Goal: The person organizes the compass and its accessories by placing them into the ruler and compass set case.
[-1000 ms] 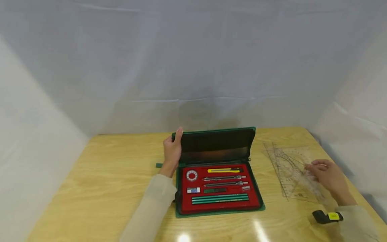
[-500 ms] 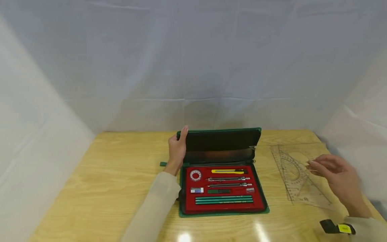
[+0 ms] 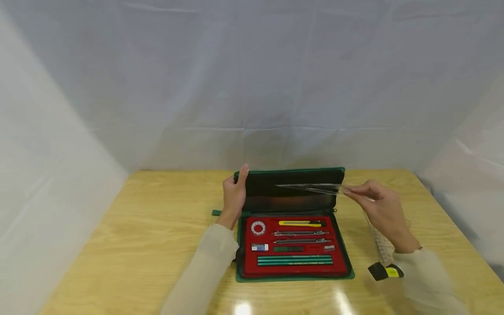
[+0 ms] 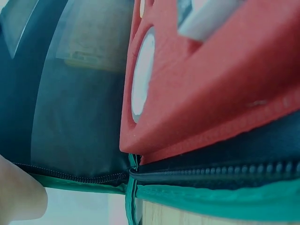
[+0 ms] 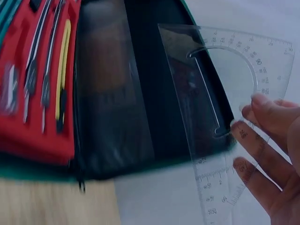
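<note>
A green zip case [image 3: 293,275] lies open on the wooden table [image 3: 149,227], its red tray [image 3: 293,267] holding a yellow cutter, compasses, green pencils and a small round dial. My left hand [image 3: 235,195] grips the left edge of the upright black lid [image 3: 289,188]. My right hand [image 3: 372,201] pinches clear plastic rulers [image 3: 311,188], a protractor and a triangle [image 5: 229,89], and holds them flat in front of the lid. In the left wrist view only the red tray's edge [image 4: 211,93], the zip [image 4: 211,172] and part of a finger show.
A transparent ruler [image 3: 383,249] lies on the table right of the case, partly behind my right forearm. A black and yellow wrist band [image 3: 386,271] sits on my right sleeve. White cloth walls close the table at the back and sides.
My right hand lifted the clear rulers off the table at the right and carried them left and up to the case lid. The left hand kept hold of the lid.
</note>
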A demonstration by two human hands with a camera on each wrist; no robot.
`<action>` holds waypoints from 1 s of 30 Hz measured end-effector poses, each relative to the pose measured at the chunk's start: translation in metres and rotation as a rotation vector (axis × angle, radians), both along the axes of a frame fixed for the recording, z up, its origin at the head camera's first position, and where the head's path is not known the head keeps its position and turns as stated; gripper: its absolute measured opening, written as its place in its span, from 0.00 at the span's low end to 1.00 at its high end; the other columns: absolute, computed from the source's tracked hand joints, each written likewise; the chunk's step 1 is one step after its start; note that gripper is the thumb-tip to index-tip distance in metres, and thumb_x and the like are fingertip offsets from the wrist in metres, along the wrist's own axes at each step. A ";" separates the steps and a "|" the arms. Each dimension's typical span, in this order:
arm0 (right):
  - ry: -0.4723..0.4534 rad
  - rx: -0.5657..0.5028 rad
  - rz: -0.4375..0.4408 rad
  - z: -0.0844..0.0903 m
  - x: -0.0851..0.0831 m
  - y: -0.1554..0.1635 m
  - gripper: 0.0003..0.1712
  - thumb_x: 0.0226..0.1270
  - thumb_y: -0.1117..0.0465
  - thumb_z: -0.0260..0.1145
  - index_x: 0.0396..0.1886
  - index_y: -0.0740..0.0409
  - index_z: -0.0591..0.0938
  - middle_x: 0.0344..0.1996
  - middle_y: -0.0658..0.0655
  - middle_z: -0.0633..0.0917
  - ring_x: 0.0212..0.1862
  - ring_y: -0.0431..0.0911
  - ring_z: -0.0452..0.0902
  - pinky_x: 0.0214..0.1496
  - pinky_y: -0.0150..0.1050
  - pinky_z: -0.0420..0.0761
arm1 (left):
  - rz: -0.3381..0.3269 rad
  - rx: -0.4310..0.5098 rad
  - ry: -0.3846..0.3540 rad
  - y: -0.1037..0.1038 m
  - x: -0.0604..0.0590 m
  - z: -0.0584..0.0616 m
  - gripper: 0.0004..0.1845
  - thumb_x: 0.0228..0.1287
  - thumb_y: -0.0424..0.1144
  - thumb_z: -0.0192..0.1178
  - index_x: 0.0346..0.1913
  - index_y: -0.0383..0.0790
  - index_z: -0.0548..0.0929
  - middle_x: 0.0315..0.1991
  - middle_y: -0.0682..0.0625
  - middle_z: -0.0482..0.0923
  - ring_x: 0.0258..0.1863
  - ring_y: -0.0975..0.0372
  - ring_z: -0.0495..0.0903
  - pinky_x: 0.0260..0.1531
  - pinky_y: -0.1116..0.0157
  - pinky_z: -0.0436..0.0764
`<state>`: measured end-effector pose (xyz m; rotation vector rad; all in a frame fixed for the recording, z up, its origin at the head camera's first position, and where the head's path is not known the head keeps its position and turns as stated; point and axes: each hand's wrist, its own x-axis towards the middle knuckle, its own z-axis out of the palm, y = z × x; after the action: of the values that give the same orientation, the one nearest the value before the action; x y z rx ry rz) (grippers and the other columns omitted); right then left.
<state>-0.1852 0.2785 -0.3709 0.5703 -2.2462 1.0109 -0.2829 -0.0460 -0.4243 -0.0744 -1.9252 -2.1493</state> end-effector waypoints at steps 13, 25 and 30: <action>0.139 0.327 -0.055 -0.003 -0.030 -0.057 0.12 0.48 0.65 0.77 0.32 0.49 0.84 0.33 0.48 0.88 0.11 0.30 0.64 0.13 0.30 0.58 | -0.010 0.004 0.000 0.002 0.004 -0.005 0.31 0.66 0.59 0.55 0.14 0.42 0.60 0.12 0.54 0.52 0.13 0.63 0.51 0.17 0.66 0.56; 0.119 0.432 -0.055 -0.002 -0.042 -0.085 0.09 0.52 0.59 0.75 0.33 0.49 0.83 0.28 0.49 0.87 0.14 0.39 0.72 0.12 0.33 0.60 | -0.031 -0.009 -0.020 -0.010 0.016 0.015 0.28 0.69 0.52 0.55 0.13 0.44 0.61 0.11 0.55 0.54 0.12 0.64 0.54 0.16 0.67 0.58; 0.071 0.407 -0.049 0.001 -0.045 -0.094 0.08 0.53 0.59 0.75 0.32 0.49 0.83 0.26 0.49 0.87 0.11 0.37 0.65 0.11 0.34 0.57 | -0.025 -0.008 -0.003 -0.007 0.027 0.026 0.28 0.70 0.50 0.55 0.13 0.45 0.60 0.11 0.56 0.53 0.12 0.66 0.54 0.16 0.68 0.58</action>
<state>-0.2299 0.1847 -0.3700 0.7041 -2.4010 0.4988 -0.2563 -0.0531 -0.3984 -0.0972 -1.9445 -2.1583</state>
